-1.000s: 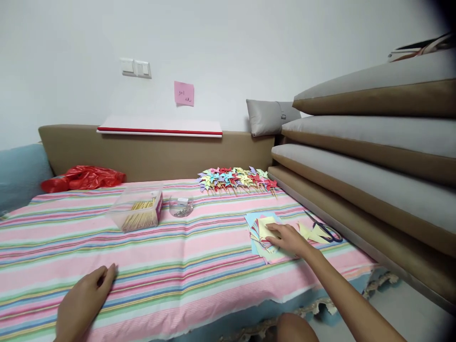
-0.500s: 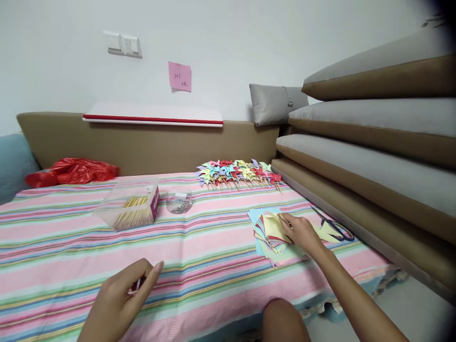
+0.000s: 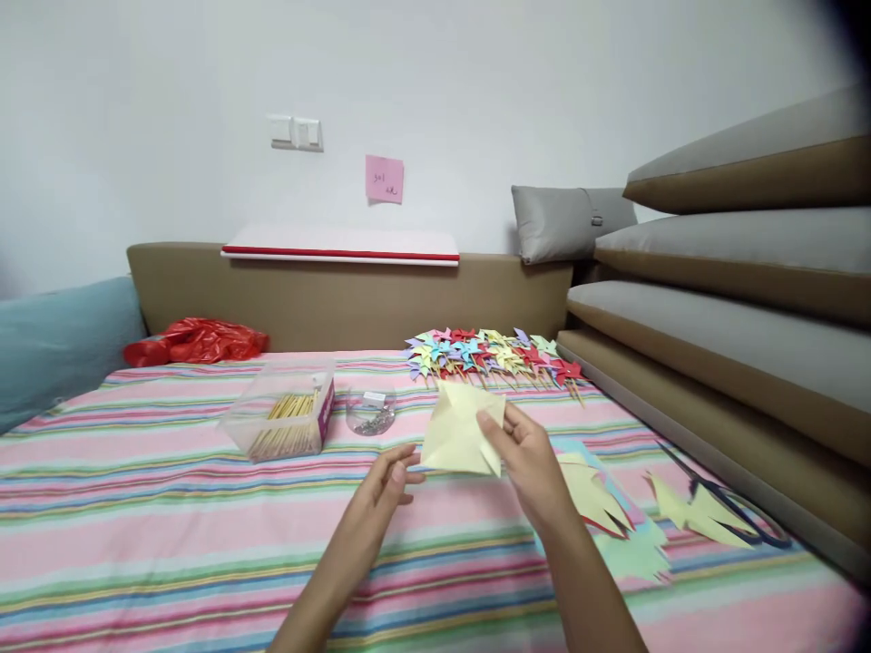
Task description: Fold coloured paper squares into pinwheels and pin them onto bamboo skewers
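My right hand [image 3: 527, 453] pinches a pale yellow square of paper [image 3: 457, 433] by its right side, thumb on top. The sheet has slits cut in from its corners and is held up above the striped cloth. My left hand [image 3: 387, 490] is open beside the sheet's lower left corner, fingers apart; I cannot tell whether a fingertip touches it. Under my right forearm lies a pile of cut coloured paper [image 3: 632, 544], partly hidden. To its right, scissors [image 3: 738, 512] rest on another cut yellow piece [image 3: 687, 510].
Many finished paper pinwheels [image 3: 494, 354] on sticks lie at the back. Left of them are a round clear dish [image 3: 371, 415] of small metal pins and a clear plastic box [image 3: 272, 399] of wooden sticks. A red plastic bag [image 3: 204, 341] sits back left; stacked cushions [image 3: 735, 317] stand right.
My right hand has lifted the yellow paper square off the pile and brought it left to the middle. My left hand has come up towards it, fingers spreading. The view has shifted.
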Available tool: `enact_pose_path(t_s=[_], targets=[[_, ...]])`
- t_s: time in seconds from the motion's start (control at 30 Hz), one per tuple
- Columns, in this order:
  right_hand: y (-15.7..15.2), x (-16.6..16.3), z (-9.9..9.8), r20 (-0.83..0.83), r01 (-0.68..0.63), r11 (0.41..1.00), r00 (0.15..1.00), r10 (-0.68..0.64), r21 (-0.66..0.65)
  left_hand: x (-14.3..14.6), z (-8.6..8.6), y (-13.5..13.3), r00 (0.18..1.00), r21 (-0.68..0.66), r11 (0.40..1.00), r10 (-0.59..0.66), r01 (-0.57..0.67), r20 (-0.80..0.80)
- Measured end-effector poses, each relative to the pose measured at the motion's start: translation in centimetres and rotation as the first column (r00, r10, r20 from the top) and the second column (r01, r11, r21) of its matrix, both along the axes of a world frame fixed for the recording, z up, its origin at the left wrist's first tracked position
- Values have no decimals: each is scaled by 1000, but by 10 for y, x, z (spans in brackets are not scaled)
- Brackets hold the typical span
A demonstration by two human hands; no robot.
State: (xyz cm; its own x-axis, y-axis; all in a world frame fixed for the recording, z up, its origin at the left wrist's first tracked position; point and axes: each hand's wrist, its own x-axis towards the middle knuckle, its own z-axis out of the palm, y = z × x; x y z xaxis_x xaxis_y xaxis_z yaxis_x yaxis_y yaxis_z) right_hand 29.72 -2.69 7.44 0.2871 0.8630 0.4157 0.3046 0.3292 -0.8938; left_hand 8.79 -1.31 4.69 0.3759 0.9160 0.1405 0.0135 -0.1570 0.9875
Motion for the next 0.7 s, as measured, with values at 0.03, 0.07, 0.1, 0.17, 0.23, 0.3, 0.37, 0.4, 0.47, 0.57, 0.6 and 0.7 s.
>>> enact_pose_path(t_s=[0.03,0.07,0.1,0.17,0.23,0.3,0.37,0.4,0.47,0.57,0.6,0.7], targets=[[6,-13,-8,-99,-103,994,990,100,-26,1,-6,2,998,-35,999,-2,4,63],[11,-23,-16,-226,-201,979,956,186,-46,3,-11,4,993,-65,998,-1,9,118],[15,-30,-25,-346,-284,957,905,248,-59,4,-15,6,987,-102,995,12,4,163],[21,-38,-41,-511,-390,918,805,301,-74,7,-22,9,979,-177,984,36,0,202],[24,-41,-53,-543,-418,902,785,298,-109,10,-28,14,980,-227,974,59,-14,192],[27,-42,-62,-542,-421,896,790,286,-141,12,-33,20,981,-246,968,87,-42,173],[28,-44,-66,-542,-401,903,798,262,-154,13,-36,25,980,-262,963,108,-61,170],[29,-45,-67,-546,-386,910,800,248,-151,14,-37,27,977,-272,960,115,-64,177],[29,-48,-68,-554,-358,923,801,225,-142,14,-38,30,971,-289,955,125,-62,206],[27,-47,-70,-543,-339,930,812,215,-139,16,-38,30,961,-303,951,132,-54,243],[26,-46,-71,-522,-342,929,823,223,-143,17,-38,29,961,-309,950,128,-48,246],[23,-39,-72,-419,-349,919,873,249,-181,19,-39,26,975,-335,941,112,-43,190]])
